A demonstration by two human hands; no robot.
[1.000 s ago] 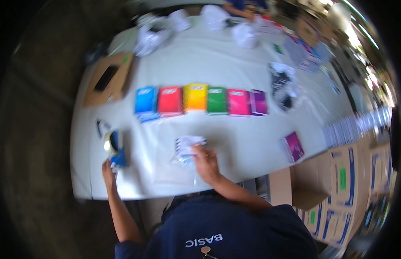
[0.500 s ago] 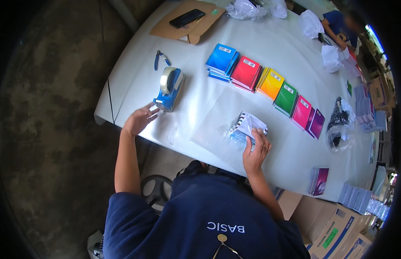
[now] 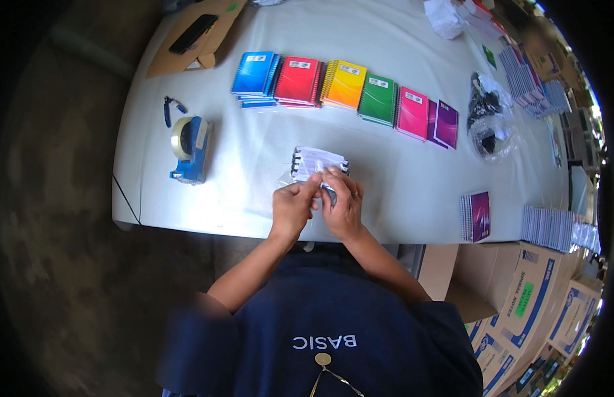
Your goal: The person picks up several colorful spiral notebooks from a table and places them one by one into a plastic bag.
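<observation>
A bundle of spiral notebooks [image 3: 312, 161] in clear plastic lies near the table's front edge, a white sheet on top and black spiral bindings at its sides. Both hands meet at its near side. My left hand [image 3: 293, 206] is closed in a pinch beside my right fingertips; whatever is in the pinch is too small to make out. Curled fingers of my right hand [image 3: 344, 206] grip the wrapped bundle's near edge. To the left stands a blue tape dispenser [image 3: 198, 155] with a roll of clear tape. Blue-handled nippers [image 3: 168, 111] lie just beyond it.
Stacked spiral notebooks form a row across the table: blue [image 3: 256, 73], red [image 3: 297, 81], yellow [image 3: 344, 84], green [image 3: 376, 99], pink [image 3: 411, 111] and purple [image 3: 446, 124]. A phone [image 3: 193, 33] rests on cardboard [image 3: 163, 63]. Plastic bags [image 3: 490, 122] and cartons [image 3: 518, 298] are at right.
My left hand has moved from the tape dispenser to the bundle, joining my right hand. The right hand's fingers have curled in at the near edge. The whole view has shifted and turned.
</observation>
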